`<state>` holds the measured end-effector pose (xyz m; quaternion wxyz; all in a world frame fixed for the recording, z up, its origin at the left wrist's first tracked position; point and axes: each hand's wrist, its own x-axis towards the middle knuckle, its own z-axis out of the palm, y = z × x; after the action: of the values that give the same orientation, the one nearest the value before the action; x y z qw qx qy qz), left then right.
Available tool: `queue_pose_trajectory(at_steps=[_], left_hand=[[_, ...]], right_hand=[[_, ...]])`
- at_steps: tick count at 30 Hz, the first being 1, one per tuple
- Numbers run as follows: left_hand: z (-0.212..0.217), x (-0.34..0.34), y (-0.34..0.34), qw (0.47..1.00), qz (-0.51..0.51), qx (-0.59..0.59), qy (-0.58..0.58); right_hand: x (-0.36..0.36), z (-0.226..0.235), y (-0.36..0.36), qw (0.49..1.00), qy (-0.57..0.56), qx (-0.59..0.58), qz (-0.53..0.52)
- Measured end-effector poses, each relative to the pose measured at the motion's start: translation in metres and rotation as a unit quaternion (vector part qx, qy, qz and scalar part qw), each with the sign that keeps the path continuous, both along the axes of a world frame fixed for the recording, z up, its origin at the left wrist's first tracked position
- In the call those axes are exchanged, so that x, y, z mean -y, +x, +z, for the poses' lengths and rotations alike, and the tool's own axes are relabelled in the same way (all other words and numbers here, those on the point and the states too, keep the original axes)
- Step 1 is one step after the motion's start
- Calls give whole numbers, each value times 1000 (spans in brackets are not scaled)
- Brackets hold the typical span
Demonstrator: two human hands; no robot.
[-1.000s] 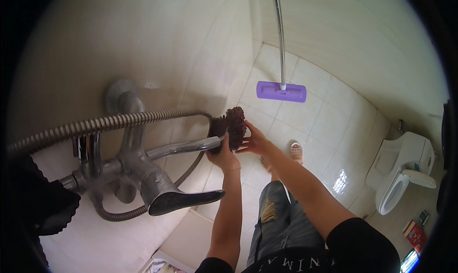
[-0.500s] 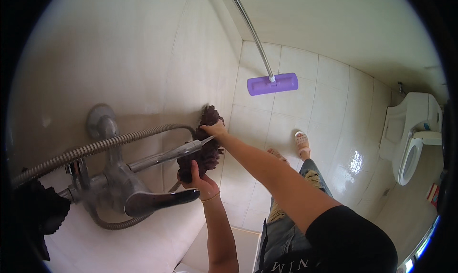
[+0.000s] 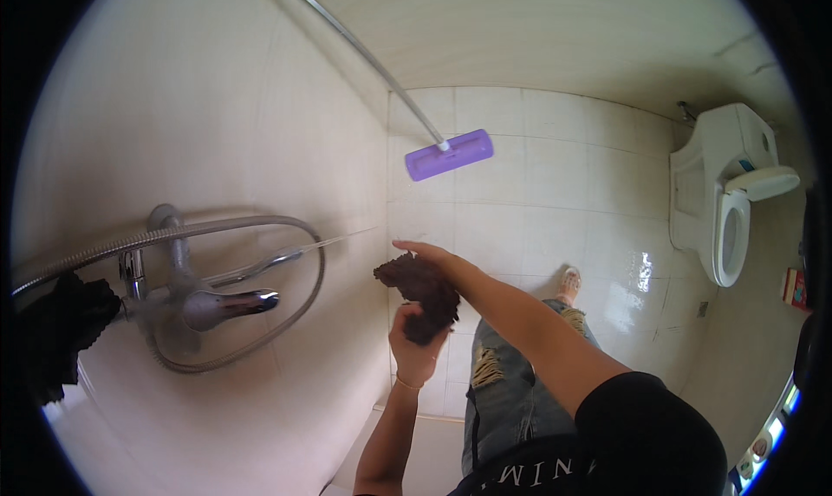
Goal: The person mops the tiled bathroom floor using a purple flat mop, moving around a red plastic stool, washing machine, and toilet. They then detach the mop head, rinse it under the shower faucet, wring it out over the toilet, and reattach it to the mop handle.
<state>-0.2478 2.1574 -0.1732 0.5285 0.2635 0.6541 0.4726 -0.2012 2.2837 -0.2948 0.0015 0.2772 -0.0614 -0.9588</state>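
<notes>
A dark brown cleaning rag (image 3: pixel 420 292) was held mid-frame, gripped from below by the left hand (image 3: pixel 414 336) with fingers curled shut, and pinched at its top edge by the right hand (image 3: pixel 425 255). Left of it, well apart, the chrome faucet (image 3: pixel 217 304) was mounted. Risk-wise, the rag could probably get snagged on the shower hose (image 3: pixel 260 336), or slipped on the glossy floor tiles (image 3: pixel 537 184).

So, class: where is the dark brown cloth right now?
In the head view, the dark brown cloth sits centre frame, held by both hands, right of the chrome tap, apart from it.
</notes>
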Motion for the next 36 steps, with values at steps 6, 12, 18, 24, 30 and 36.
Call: queue_pose_trajectory(at_steps=[6, 12, 18, 24, 30, 36], left_hand=[[27, -9, 129, 948, -311, 34, 50], [19, -64, 272, 963, -225, 125, 87], [-54, -130, 514, 933, -273, 231, -44], [-74, -126, 729, 747, -302, 565, -178], [-102, -57, 905, 755, -361, 538, 101], [-103, -123, 1033, 614, -359, 702, -23]], right_hand=[[59, 32, 184, 971, 53, 9, -231], [79, -32, 385, 898, -14, -110, -425], [99, 53, 622, 882, 57, -100, -457], [116, 83, 792, 754, 57, -135, -640], [117, 104, 874, 575, 95, -329, -743], [116, 60, 971, 544, 16, -373, -752]])
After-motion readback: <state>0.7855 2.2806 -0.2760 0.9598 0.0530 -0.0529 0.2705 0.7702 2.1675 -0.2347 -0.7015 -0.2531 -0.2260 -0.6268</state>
